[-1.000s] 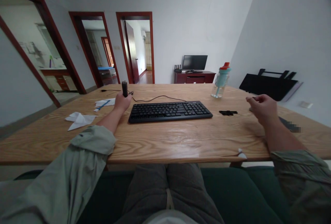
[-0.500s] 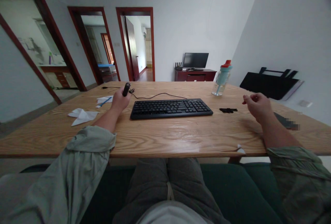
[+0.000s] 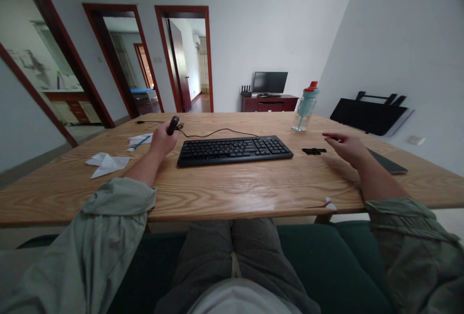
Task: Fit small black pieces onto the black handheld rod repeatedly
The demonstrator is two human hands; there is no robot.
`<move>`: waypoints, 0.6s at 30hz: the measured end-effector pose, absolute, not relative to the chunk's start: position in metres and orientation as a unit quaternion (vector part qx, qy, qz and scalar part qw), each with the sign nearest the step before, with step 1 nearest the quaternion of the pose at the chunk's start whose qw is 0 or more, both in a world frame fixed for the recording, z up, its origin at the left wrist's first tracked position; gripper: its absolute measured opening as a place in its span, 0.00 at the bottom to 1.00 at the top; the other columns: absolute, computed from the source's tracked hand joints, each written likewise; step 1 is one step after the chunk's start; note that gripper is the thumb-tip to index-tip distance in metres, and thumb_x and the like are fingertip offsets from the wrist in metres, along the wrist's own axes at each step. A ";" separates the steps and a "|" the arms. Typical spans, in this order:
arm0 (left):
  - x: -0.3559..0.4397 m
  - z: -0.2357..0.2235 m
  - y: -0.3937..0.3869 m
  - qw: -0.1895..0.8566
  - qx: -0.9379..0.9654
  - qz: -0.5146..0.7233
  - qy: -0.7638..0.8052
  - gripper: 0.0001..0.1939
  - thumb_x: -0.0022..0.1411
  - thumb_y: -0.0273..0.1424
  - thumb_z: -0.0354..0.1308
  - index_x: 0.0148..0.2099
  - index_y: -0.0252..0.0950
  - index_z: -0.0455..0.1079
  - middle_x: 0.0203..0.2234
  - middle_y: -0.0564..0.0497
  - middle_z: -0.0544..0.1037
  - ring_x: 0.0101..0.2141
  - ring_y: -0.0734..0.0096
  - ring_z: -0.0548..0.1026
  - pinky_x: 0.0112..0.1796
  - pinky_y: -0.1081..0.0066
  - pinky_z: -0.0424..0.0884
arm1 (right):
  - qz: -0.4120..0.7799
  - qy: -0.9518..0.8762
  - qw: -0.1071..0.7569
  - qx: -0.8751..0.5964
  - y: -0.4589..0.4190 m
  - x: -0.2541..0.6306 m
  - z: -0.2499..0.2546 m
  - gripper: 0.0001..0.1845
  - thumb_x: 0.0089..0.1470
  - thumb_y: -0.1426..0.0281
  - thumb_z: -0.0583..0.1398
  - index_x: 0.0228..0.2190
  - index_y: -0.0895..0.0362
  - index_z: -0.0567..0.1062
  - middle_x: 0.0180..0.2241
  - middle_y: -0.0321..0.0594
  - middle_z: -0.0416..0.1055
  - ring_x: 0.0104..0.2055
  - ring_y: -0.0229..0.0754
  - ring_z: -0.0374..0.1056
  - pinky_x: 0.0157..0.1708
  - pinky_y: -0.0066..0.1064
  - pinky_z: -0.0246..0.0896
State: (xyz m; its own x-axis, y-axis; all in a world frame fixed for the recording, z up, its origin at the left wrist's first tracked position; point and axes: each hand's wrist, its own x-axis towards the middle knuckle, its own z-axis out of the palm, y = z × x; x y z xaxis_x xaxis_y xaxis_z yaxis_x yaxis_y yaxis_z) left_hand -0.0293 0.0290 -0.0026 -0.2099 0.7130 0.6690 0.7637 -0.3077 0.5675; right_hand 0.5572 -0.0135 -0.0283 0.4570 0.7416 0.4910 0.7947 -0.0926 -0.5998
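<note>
Black handheld object [image 3: 173, 125], short and stick-like, sits upright and slightly tilted in the left hand [image 3: 164, 139], just beyond the far left corner of the keyboard [image 3: 235, 151], as the head view shows. The left hand is wrapped firmly around it, its top end poking out above the fist. The right hand [image 3: 346, 148] hangs well to the right of the keyboard, fingers drawn together and pointing towards it; I cannot tell whether anything is pinched there. Small black pieces [image 3: 313, 151] lie in a heap just right of the keyboard, on the wooden table [image 3: 235, 188].

The one container on the tabletop is a clear bottle [image 3: 305, 108], standing upright beyond the keyboard's far right corner, red cap on, with a teal insert and a tube inside it; how much liquid it holds is too hard to tell.

Behind the keyboard a black cable [image 3: 224, 131] runs leftward to a bundle beside the left hand. To its left lie a crumpled white tissue [image 3: 108, 163] and, farther off, a white sheet [image 3: 137, 140] with a blue stick [image 3: 140, 143] across it. A dark flat panel [image 3: 389, 162] lies far to the keyboard's right
</note>
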 end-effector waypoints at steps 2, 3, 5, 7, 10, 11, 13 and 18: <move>-0.030 -0.003 0.030 0.026 -0.628 -0.508 -0.589 0.07 0.50 0.28 0.59 0.26 0.40 0.62 0.21 0.53 0.67 0.26 0.66 0.66 0.31 0.67 0.61 | 0.066 -0.532 0.437 -0.722 -0.012 0.560 -0.030 0.18 0.56 0.71 0.61 0.48 0.58 0.80 0.34 0.49 0.76 0.22 0.35 0.56 0.27 0.35 0.52; -0.030 -0.003 0.030 0.026 -0.628 -0.507 -0.590 0.07 0.50 0.29 0.59 0.26 0.39 0.62 0.21 0.53 0.67 0.26 0.66 0.66 0.31 0.67 0.61 | 0.094 -0.528 0.438 -0.721 -0.012 0.561 -0.030 0.19 0.56 0.72 0.59 0.49 0.57 0.79 0.37 0.50 0.77 0.22 0.35 0.55 0.27 0.35 0.52; -0.030 -0.003 0.030 0.025 -0.627 -0.506 -0.592 0.07 0.50 0.29 0.59 0.26 0.39 0.62 0.21 0.53 0.68 0.26 0.66 0.66 0.31 0.67 0.61 | 0.106 -0.511 0.426 -0.739 -0.010 0.563 -0.030 0.19 0.56 0.73 0.58 0.49 0.55 0.79 0.41 0.52 0.77 0.20 0.35 0.53 0.25 0.36 0.50; -0.030 -0.003 0.029 0.025 -0.627 -0.507 -0.591 0.06 0.50 0.29 0.59 0.26 0.39 0.63 0.21 0.52 0.68 0.26 0.66 0.66 0.31 0.67 0.61 | 0.111 -0.498 0.406 -0.758 -0.008 0.566 -0.031 0.19 0.55 0.74 0.57 0.47 0.55 0.80 0.42 0.53 0.77 0.19 0.35 0.53 0.24 0.37 0.50; -0.028 -0.002 0.028 0.026 -0.630 -0.506 -0.589 0.06 0.50 0.30 0.59 0.26 0.39 0.63 0.21 0.52 0.68 0.26 0.66 0.66 0.31 0.68 0.60 | 0.098 -0.499 0.375 -0.775 -0.003 0.574 -0.032 0.17 0.53 0.76 0.57 0.42 0.56 0.80 0.39 0.51 0.78 0.21 0.36 0.57 0.27 0.37 0.52; -0.028 -0.001 0.027 0.026 -0.630 -0.504 -0.590 0.06 0.50 0.30 0.58 0.27 0.39 0.63 0.22 0.52 0.68 0.26 0.66 0.66 0.31 0.68 0.60 | 0.085 -0.503 0.366 -0.778 -0.001 0.577 -0.034 0.15 0.52 0.76 0.58 0.40 0.57 0.81 0.38 0.50 0.78 0.22 0.36 0.59 0.28 0.37 0.53; -0.027 -0.001 0.027 0.026 -0.632 -0.497 -0.594 0.05 0.51 0.30 0.58 0.27 0.39 0.63 0.22 0.52 0.69 0.26 0.67 0.67 0.30 0.68 0.61 | 0.055 -0.512 0.354 -0.780 0.001 0.582 -0.036 0.13 0.51 0.74 0.60 0.38 0.58 0.81 0.34 0.49 0.77 0.25 0.38 0.62 0.31 0.35 0.55; -0.027 -0.001 0.026 0.032 -0.640 -0.478 -0.601 0.03 0.51 0.31 0.56 0.30 0.39 0.65 0.24 0.52 0.70 0.28 0.66 0.68 0.31 0.68 0.62 | 0.018 -0.508 0.384 -0.771 0.002 0.584 -0.034 0.16 0.54 0.67 0.57 0.42 0.59 0.79 0.34 0.46 0.76 0.31 0.39 0.67 0.35 0.31 0.58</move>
State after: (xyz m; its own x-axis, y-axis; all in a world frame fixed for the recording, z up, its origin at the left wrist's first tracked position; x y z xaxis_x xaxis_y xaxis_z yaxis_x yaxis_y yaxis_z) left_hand -0.0275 0.0260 -0.0006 -0.1792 0.7386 0.6499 0.8002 -0.2749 0.5330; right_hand 0.5845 0.0016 -0.0340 0.4830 0.7968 0.3630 0.7697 -0.1887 -0.6099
